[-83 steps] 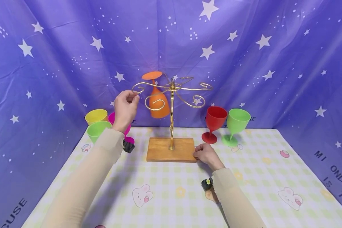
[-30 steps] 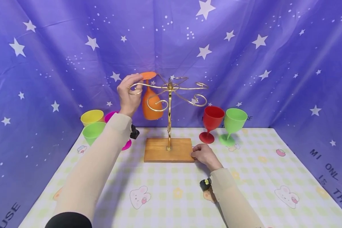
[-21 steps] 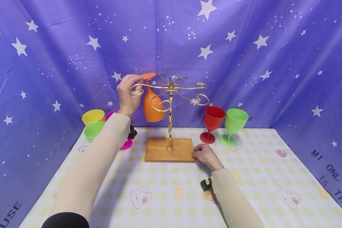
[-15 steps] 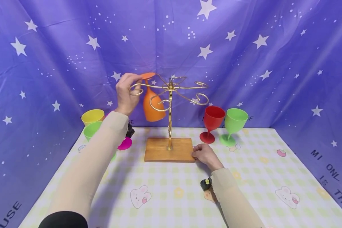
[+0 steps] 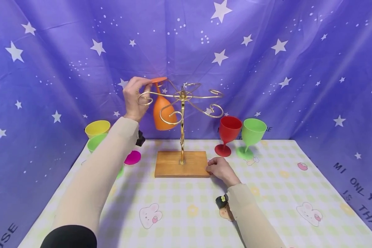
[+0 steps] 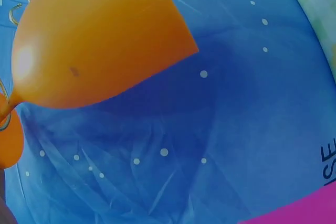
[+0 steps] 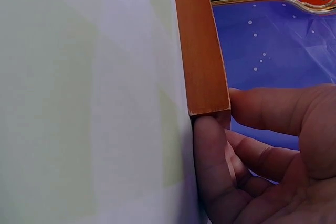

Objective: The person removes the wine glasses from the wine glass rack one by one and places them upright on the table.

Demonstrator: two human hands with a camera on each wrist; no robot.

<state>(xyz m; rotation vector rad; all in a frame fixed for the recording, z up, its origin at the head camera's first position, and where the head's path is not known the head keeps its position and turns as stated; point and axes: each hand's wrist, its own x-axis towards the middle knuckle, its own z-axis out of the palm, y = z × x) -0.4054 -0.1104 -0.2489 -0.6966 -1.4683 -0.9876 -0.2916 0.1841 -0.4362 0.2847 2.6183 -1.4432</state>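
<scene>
An orange plastic goblet (image 5: 165, 115) hangs upside down from a back-left arm of the gold wire glass rack (image 5: 182, 134). My left hand (image 5: 134, 98) pinches the edge of its round foot, reaching up behind the rack's left hook. The bowl of the orange goblet (image 6: 105, 40) fills the upper left of the left wrist view, where most of that hand is out of frame. At the wooden base (image 5: 170, 165), my right hand (image 5: 222, 170) grips the right end. The right wrist view has the thumb and fingers of my right hand (image 7: 262, 166) around the base's corner.
A red goblet (image 5: 230, 127) and a green goblet (image 5: 253, 132) stand upright right of the rack. At left are a yellow goblet (image 5: 96, 128), another green goblet (image 5: 94, 142) and a magenta goblet (image 5: 133, 157), partly hidden by my sleeve. Starry purple cloth surrounds the checked table (image 5: 192, 227).
From beside the left hook, my left hand has risen to the orange goblet's foot and taken hold. The goblet has shifted slightly left, away from the pole. My right hand stays on the base.
</scene>
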